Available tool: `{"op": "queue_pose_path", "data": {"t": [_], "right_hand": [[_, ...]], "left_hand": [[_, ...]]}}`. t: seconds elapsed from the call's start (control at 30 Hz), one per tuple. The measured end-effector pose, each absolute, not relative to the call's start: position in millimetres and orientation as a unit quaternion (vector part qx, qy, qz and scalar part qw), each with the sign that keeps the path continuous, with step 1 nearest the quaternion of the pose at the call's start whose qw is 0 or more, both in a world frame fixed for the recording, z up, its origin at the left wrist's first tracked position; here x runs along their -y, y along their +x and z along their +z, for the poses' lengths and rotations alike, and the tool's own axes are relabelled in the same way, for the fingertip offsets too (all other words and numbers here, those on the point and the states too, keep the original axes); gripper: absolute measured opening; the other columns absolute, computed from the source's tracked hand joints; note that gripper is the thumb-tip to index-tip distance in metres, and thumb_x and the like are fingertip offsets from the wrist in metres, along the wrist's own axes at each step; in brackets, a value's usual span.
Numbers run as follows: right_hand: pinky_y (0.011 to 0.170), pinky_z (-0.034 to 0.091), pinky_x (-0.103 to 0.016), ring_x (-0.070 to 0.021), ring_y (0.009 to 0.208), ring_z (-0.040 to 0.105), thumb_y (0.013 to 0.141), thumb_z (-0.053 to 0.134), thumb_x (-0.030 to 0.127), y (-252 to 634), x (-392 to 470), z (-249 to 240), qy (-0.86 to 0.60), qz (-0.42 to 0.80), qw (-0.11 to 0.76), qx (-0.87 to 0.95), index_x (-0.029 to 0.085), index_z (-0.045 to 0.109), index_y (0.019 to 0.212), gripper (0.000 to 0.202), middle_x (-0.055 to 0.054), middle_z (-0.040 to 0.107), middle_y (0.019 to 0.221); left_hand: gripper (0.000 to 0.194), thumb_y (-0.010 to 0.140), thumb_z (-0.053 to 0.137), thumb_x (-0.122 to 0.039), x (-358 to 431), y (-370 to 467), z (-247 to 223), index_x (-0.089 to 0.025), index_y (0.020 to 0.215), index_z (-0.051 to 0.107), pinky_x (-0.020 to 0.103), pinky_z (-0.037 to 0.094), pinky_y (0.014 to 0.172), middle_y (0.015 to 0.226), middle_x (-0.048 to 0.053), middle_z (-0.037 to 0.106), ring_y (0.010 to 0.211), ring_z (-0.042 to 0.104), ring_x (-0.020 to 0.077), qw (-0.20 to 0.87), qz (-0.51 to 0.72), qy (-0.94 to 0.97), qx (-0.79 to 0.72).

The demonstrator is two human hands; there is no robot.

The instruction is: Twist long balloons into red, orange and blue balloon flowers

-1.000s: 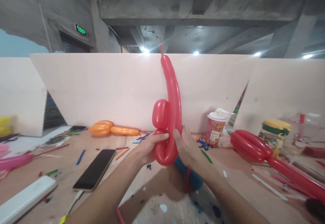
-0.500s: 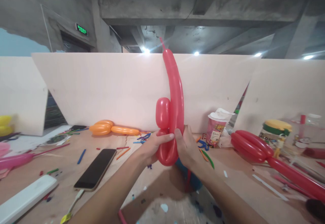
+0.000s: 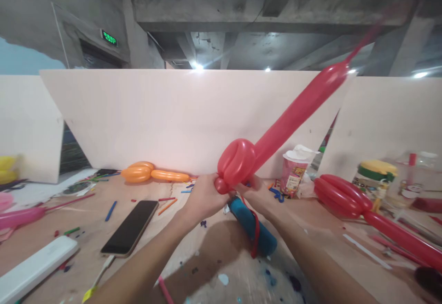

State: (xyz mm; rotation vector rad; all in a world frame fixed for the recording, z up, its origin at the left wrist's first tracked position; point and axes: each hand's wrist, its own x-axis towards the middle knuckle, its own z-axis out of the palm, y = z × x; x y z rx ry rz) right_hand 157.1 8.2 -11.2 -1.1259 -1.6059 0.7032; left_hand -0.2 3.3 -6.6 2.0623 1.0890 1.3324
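Holding the red balloon (image 3: 276,137) at 12 o'clock, above the worktop (image 3: 328,219): fingers of your left hand (image 3: 206,198) clamped on it by its small bubble (image 3: 220,185); those of your right hand (image 3: 257,195) mostly hidden behind it, grip not determinable. Changed: the long end (image 3: 311,93), upright before, now leans between 1 and 2 o'clock; folds (image 3: 238,162) bunched together. Inference: probably you are twisting the folds into one joint.

We see dim concrete (image 3: 221,6) overhead, where small white lamps (image 3: 198,66) flare and a sign (image 3: 109,37) glows green. The pale board (image 3: 155,115) looks evenly lit; soft shadow darkens the near bench (image 3: 324,249). Highlights streak the raised balloon (image 3: 293,117), its tail (image 3: 364,42) blurred. Our outer edges stretch, wide-angle.
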Motion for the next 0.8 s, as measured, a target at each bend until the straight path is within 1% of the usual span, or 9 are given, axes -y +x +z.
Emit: {"op": "queue_pose_path", "data": {"t": [0.07, 0.13, 0.23, 0.33, 0.43, 0.53, 0.6, 0.67, 0.8], "right_hand": [[0.057, 0.046, -0.027, -0.0186, 0.065, 0.057, 0.071, 0.062, 0.037, 155.9, -8.2, -11.5, -0.453, 0.305, 0.518, 0.658, 0.015, 0.064, 0.077, 0.023, -0.003, 0.063, 0.068], [0.056, 0.045, -0.027, -0.0184, 0.063, 0.056, 0.070, 0.064, 0.036, 154.7, -7.6, -11.3, -0.449, 0.305, 0.530, 0.652, 0.015, 0.064, 0.072, 0.021, -0.003, 0.063, 0.066], [0.053, 0.043, -0.026, -0.0170, 0.059, 0.055, 0.068, 0.065, 0.033, 154.2, -6.2, -10.5, -0.449, 0.297, 0.541, 0.646, 0.015, 0.062, 0.066, 0.018, -0.002, 0.062, 0.062], [0.051, 0.043, -0.025, -0.0164, 0.057, 0.055, 0.070, 0.063, 0.029, 156.3, -4.4, -9.7, -0.444, 0.306, 0.528, 0.656, 0.015, 0.064, 0.070, 0.014, -0.001, 0.063, 0.062], [0.058, 0.048, -0.027, -0.0193, 0.067, 0.061, 0.071, 0.061, 0.025, 160.9, -0.3, -7.3, -0.407, 0.328, 0.500, 0.691, 0.017, 0.068, 0.081, 0.014, -0.002, 0.068, 0.074], [0.067, 0.051, -0.031, -0.0216, 0.076, 0.063, 0.073, 0.061, 0.025, 165.9, 8.4, -1.6, -0.334, 0.340, 0.450, 0.755, 0.018, 0.068, 0.087, 0.017, -0.003, 0.069, 0.081], [0.072, 0.051, -0.033, -0.0222, 0.078, 0.063, 0.076, 0.061, 0.027, 168.7, 15.2, 3.6, -0.302, 0.334, 0.411, 0.793, 0.017, 0.067, 0.087, 0.016, -0.003, 0.068, 0.082], [0.075, 0.051, -0.035, -0.0231, 0.080, 0.062, 0.077, 0.062, 0.031, 171.1, 20.4, 8.3, -0.300, 0.333, 0.386, 0.806, 0.017, 0.067, 0.085, 0.017, -0.004, 0.068, 0.082], [0.076, 0.050, -0.035, -0.0240, 0.086, 0.062, 0.075, 0.066, 0.033, 176.1, 21.6, 10.8, -0.271, 0.405, 0.362, 0.794, 0.018, 0.066, 0.090, 0.021, -0.005, 0.067, 0.088]], "left_hand": [[0.011, 0.062, 0.070, -0.027, -1.0, 1.1, -6.0, -0.020, 0.069, 0.068, 0.023, 0.032, 0.049, 0.060, 0.003, 0.064, 0.057, 0.057, 0.0192, 0.206, 0.490, 0.752, -0.390], [0.008, 0.062, 0.069, -0.026, 0.6, 1.5, -5.4, -0.020, 0.066, 0.068, 0.023, 0.030, 0.048, 0.057, 0.003, 0.063, 0.054, 0.056, 0.0190, 0.199, 0.492, 0.753, -0.390], [0.011, 0.064, 0.066, -0.024, 2.1, 1.1, -5.1, -0.018, 0.056, 0.062, 0.023, 0.026, 0.046, 0.048, 0.001, 0.054, 0.048, 0.050, 0.0158, 0.206, 0.479, 0.756, -0.394], [0.017, 0.068, 0.062, -0.027, 3.6, -0.4, -3.5, -0.017, 0.054, 0.058, 0.023, 0.026, 0.045, 0.048, -0.001, 0.049, 0.047, 0.046, 0.0134, 0.250, 0.451, 0.760, -0.396], [0.013, 0.067, 0.061, -0.025, 6.1, -4.7, 0.4, -0.016, 0.058, 0.060, 0.024, 0.032, 0.049, 0.054, -0.001, 0.053, 0.052, 0.047, 0.0137, 0.359, 0.420, 0.748, -0.369], [0.004, 0.062, 0.063, -0.017, 8.4, -10.8, 3.3, -0.015, 0.065, 0.064, 0.027, 0.039, 0.059, 0.064, 0.002, 0.061, 0.061, 0.054, 0.0164, 0.510, 0.380, 0.700, -0.325], [0.012, 0.060, 0.064, -0.015, 8.8, -13.8, 2.5, -0.014, 0.072, 0.066, 0.028, 0.042, 0.063, 0.068, 0.004, 0.064, 0.066, 0.058, 0.0180, 0.614, 0.350, 0.645, -0.292], [0.015, 0.060, 0.064, -0.017, 7.5, -15.2, -1.3, -0.014, 0.075, 0.067, 0.030, 0.045, 0.064, 0.068, 0.006, 0.066, 0.065, 0.061, 0.0191, 0.704, 0.304, 0.587, -0.260], [0.018, 0.059, 0.063, -0.023, 0.8, -13.3, -15.9, -0.010, 0.071, 0.066, 0.032, 0.047, 0.060, 0.065, 0.009, 0.067, 0.059, 0.062, 0.0206, 0.805, 0.214, 0.508, -0.220]]}}
